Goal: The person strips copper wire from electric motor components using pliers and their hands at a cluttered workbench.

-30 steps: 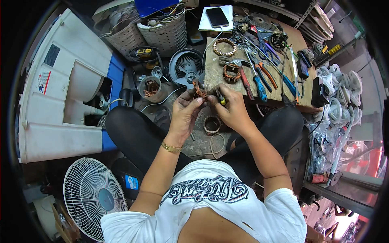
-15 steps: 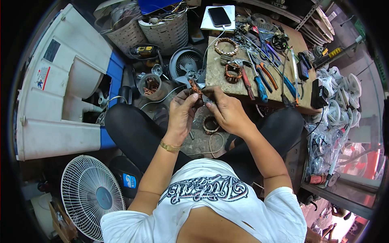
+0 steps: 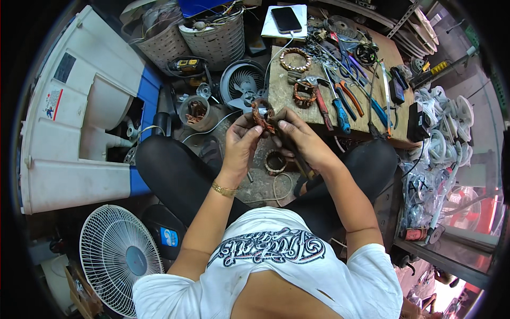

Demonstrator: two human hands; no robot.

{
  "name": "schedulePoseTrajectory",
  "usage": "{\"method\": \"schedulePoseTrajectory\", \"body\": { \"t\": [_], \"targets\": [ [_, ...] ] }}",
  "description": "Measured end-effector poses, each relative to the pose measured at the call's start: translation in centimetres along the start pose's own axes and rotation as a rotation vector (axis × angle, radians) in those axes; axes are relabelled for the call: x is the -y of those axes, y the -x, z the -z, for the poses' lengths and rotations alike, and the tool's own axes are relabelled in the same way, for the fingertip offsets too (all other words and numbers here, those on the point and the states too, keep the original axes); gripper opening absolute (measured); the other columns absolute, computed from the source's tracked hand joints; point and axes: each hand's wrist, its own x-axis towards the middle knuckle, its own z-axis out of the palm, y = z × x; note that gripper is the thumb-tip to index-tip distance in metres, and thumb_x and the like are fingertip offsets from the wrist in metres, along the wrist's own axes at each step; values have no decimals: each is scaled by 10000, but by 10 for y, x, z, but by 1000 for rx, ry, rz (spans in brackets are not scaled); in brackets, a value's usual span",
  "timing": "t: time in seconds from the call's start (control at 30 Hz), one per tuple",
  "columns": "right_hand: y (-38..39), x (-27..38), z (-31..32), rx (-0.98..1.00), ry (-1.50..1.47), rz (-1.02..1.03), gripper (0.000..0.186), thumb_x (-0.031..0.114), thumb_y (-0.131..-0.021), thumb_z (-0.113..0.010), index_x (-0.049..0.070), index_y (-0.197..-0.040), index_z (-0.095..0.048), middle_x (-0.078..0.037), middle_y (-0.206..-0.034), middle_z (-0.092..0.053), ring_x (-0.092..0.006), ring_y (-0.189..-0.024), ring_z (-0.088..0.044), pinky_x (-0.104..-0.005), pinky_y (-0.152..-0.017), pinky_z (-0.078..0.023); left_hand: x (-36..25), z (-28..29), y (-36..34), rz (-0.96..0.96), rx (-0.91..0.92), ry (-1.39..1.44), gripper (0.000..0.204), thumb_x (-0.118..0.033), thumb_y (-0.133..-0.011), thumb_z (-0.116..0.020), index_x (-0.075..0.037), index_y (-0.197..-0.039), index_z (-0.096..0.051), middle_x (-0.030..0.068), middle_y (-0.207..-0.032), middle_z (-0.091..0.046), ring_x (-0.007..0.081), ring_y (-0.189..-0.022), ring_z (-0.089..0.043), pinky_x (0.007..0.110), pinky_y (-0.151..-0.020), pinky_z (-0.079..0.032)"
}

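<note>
My left hand [image 3: 241, 144] grips a ragged copper winding [image 3: 261, 120] upright between thumb and fingers, at the centre of the view. My right hand [image 3: 303, 142] is closed on a long tool [image 3: 302, 164] with dark, yellowish handles, its working end against the winding's right side and partly hidden by my fingers. Below them on the floor lies a wound stator ring [image 3: 268, 166]. Just beyond the winding stand a bucket of copper scraps [image 3: 195, 114] and a grey fan housing [image 3: 239, 80].
A wooden board [image 3: 289, 119] at upper right carries hand tools, a copper stator [image 3: 304, 95], a metal ring [image 3: 295, 56] and a phone [image 3: 286, 20]. A white plastic casing [image 3: 53, 149] is left, a fan [image 3: 119, 228] lower left, bagged white parts [image 3: 441, 133] right, woven baskets [image 3: 212, 42] at top.
The tool in my right hand now shows extending down toward my lap, and my right fingers have shifted round it. The winding has turned slightly, its curve opening more to the right.
</note>
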Motion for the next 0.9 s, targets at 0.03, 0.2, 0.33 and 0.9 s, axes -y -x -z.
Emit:
{"method": "schedulePoseTrajectory", "body": {
  "t": [0.03,0.2,0.33,0.9],
  "targets": [
    [2,4,-1,10,-83,-51,229,302,-1022,-452,114,-1152,-470,-37,-789,-543,-90,-561,-481,-226,-483,-394,0,6,0,-11,37,-11,312,-76,-870,-667,23,-1152,-577,75,-1048,-645,157,-967,-624,300,-910,-484],
    [6,1,-7,-42,-310,-153,251,321,-1020,-449,135,-1189,-449,-49,-793,-536,-105,-509,-452,-237,-440,-378,4,12,-1,-60,117,-72,314,-95,-863,-681,17,-1137,-576,71,-1031,-641,153,-951,-621,298,-901,-471],
    [3,-5,-7,-12,-498,-253,250,325,-1023,-443,143,-1195,-445,-51,-805,-535,-121,-516,-461,-256,-445,-387,7,21,-1,-78,133,-49,305,-58,-875,-655,15,-1157,-564,80,-1090,-641,161,-1003,-619,304,-937,-475],
    [-24,-64,11,-318,313,78,284,300,-1005,-486,96,-1203,-482,-88,-827,-608,-213,-568,-586,-336,-541,-468,-13,52,-2,-208,-260,-7,249,-17,-887,-669,-54,-1111,-565,37,-1033,-639,136,-914,-641,282,-816,-546]
  ]
}}
